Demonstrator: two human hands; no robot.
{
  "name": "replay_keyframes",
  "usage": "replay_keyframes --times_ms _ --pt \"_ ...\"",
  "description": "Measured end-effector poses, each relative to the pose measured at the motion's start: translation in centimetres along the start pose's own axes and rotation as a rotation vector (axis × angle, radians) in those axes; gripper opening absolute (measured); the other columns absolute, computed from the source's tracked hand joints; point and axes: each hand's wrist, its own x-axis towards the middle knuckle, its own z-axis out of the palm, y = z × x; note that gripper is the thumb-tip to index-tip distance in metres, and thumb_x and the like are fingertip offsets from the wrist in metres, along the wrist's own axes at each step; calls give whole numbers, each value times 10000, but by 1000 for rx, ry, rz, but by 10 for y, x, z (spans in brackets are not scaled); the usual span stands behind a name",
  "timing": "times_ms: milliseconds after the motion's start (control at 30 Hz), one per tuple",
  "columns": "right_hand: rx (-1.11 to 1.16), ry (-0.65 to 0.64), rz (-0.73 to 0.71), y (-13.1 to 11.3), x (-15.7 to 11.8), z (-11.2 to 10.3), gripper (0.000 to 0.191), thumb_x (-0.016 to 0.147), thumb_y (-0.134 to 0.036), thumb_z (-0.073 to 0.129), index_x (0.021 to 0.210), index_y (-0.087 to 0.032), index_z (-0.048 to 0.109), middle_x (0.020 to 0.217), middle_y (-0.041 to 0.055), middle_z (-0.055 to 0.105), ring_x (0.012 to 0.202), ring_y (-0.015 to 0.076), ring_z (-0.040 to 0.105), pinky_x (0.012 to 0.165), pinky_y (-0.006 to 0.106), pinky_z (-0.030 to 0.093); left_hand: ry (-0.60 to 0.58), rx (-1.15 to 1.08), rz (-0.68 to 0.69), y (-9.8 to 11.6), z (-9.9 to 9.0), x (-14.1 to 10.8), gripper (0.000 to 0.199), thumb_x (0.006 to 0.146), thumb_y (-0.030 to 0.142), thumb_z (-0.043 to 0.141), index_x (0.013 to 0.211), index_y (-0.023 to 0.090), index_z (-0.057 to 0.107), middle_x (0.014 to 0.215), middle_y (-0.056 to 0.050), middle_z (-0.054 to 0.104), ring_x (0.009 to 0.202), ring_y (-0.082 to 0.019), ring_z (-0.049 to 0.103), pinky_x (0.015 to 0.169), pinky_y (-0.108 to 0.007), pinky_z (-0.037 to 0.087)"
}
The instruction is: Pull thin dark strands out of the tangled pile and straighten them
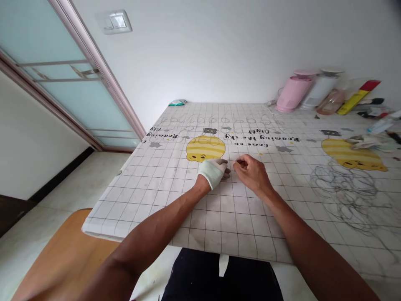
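My left hand [214,172] wears a pale glove with grey fingertips and rests low over the checked tablecloth [175,200], its fingers bent together. Just to the right, my bare right hand [251,172] is closed in a pinch with its fingertips towards the left hand. A small gap separates the two hands. Whatever they hold, if anything, is too small to make out. Beyond the left hand, a yellow striped balloon print [205,147] shows on the cloth. Several thin wire loops [216,120] lie in a row further back.
A tangle of thin dark wire [347,192] spreads at the right. Behind it lies a pale glove [372,141]. A pink cylinder [293,93], a white cylinder [321,90], a bottle [330,102] and a yellow-red box [359,97] stand by the wall. A green packet [177,102] lies at the far corner.
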Motion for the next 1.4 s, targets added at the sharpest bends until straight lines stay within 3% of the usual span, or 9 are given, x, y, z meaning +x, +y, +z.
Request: replay_keyframes --times_ms 100,233,500,667,800,1000,1400 --pt "286 -189 54 2 10 -22 318 923 -492 683 1046 -204 735 950 88 776 842 235 727 717 355 568 -66 -39 36 -2 -2 0 314 989 174 522 1251 96 677 794 -48 732 613 -136 691 639 -268 580" --pt "564 -407 -19 3 17 -40 424 898 -466 757 1245 -223 740 1147 102 773 1033 237 720 925 398 567 -253 44 76 5 -1 -14 251 963 174 570 1155 105 717 744 -36 738 572 -128 686 621 -254 553" --pt "603 -520 -22 13 18 -45 249 840 -387 848 1052 -257 834 1052 57 794 956 199 722 892 342 560 -480 127 186 18 -10 -34 254 952 204 588 1134 105 735 750 -22 735 576 -132 699 701 -282 540" --pt "684 -614 -103 12 19 -54 165 871 -342 833 995 -233 848 960 63 791 916 205 736 841 338 585 -640 132 184 21 -22 -34 306 945 316 635 1149 118 748 732 -8 703 565 -143 684 617 -272 503" --pt "698 -624 -176 11 17 -56 138 894 -307 815 986 -214 857 947 77 795 877 206 743 830 353 601 -685 170 184 22 -28 -33 337 915 347 690 1168 137 764 714 -10 707 588 -151 683 613 -270 515" --pt "687 -618 -108 13 16 -50 226 877 -336 836 1067 -215 849 879 71 803 800 204 758 787 358 618 -697 218 201 15 -34 -29 318 920 347 689 1150 151 788 739 -29 733 593 -143 688 611 -250 518" --pt "643 -574 2 3 16 -51 422 908 -568 748 1086 -194 828 918 99 799 863 234 758 826 396 609 -572 313 178 15 -30 -28 292 910 252 601 1126 170 780 781 -34 760 613 -150 716 639 -254 545"
